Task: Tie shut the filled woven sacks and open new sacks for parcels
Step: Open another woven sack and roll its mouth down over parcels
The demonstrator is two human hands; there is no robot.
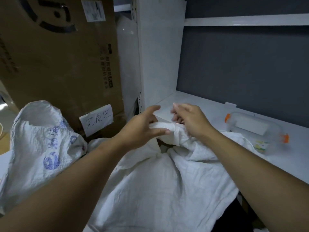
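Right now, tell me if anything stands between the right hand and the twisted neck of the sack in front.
Nothing visible does. The left hand holds the twisted neck, and the right hand is right beside it; blur hides whether it has a grip. The plastic container lies apart on the shelf.

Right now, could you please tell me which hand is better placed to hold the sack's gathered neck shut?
Probably left. The left hand curls its fingers round the twisted neck of the plain sack; the right hand is blurred beside it, its grip unclear.
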